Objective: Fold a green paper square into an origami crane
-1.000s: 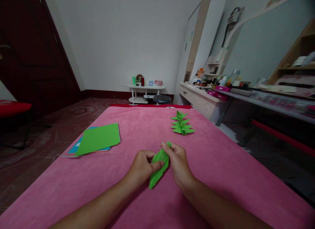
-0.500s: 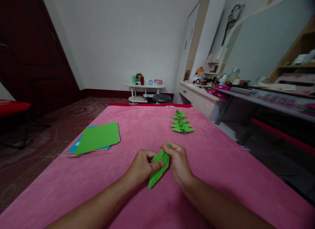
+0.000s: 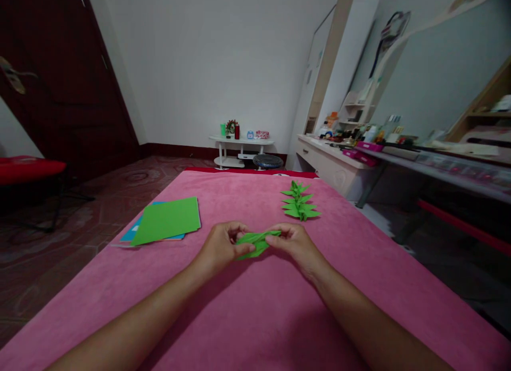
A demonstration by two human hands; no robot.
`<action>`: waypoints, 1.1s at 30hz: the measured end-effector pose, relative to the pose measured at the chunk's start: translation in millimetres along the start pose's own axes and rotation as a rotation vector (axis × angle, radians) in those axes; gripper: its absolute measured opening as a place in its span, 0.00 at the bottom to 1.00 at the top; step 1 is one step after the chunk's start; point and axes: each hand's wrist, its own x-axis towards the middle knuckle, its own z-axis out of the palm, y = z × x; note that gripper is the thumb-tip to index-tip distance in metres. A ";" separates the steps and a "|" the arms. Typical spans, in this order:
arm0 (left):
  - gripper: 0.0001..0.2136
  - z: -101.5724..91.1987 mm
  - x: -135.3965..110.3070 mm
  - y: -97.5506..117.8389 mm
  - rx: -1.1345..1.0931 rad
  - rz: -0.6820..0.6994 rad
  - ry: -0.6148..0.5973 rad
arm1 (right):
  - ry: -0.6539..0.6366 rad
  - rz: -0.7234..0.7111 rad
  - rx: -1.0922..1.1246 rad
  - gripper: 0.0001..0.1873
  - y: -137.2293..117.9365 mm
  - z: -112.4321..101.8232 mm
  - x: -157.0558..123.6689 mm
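A folded green paper piece point(image 3: 255, 241) lies crosswise just above the pink tabletop point(image 3: 259, 318), held at both ends. My left hand point(image 3: 221, 247) pinches its left end with fingers closed. My right hand point(image 3: 293, 241) pinches its right end, fingers closed too. Beyond my right hand, several finished green folded paper shapes point(image 3: 299, 202) lie stacked in a row on the cloth. To the left rests a stack of flat paper sheets point(image 3: 167, 227), green on top and blue beneath.
A desk crowded with small items point(image 3: 359, 147) runs along the right side. A small white table point(image 3: 240, 147) stands at the far wall, with a dark round stool point(image 3: 268, 161) beside it. A red seat point(image 3: 30, 168) and a dark door point(image 3: 59, 94) are at the left.
The green piece has turned from a slanted, near-upright pose to lying crosswise between my hands. Both hands have moved a little farther from me. The camera has shifted slightly.
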 end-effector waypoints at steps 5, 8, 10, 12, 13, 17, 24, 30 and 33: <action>0.07 -9.1 -1.1 -9.7 0.623 0.550 0.088 | -0.030 -0.293 -0.337 0.07 11.5 -10.8 5.8; 0.08 -5.4 -6.4 -16.7 0.835 0.611 -0.003 | -0.120 -0.400 -0.636 0.16 21.6 -16.8 6.2; 0.09 -4.2 -12.0 -16.8 0.862 0.531 -0.112 | -0.236 -0.420 -0.824 0.19 22.9 -20.1 4.9; 0.12 -6.0 -18.9 -13.7 0.807 0.439 -0.201 | -0.302 -0.423 -0.969 0.20 18.3 -21.2 2.5; 0.15 -8.0 -22.3 -11.7 0.765 0.404 -0.228 | -0.298 -0.419 -1.017 0.20 14.3 -20.6 1.1; 0.21 -16.0 -30.1 -9.4 0.620 0.315 -0.237 | -0.255 -0.410 -1.055 0.17 0.2 -10.1 -5.6; 0.09 -10.5 -30.6 -22.2 0.634 0.434 -0.237 | -0.295 -0.415 -1.017 0.08 15.5 11.9 -13.2; 0.08 -11.4 -34.5 -23.7 0.723 0.531 -0.110 | -0.285 -0.403 -1.023 0.09 22.6 14.8 -13.3; 0.08 -12.2 -32.3 -24.6 0.735 0.526 -0.147 | -0.275 -0.390 -1.005 0.10 23.0 15.8 -13.7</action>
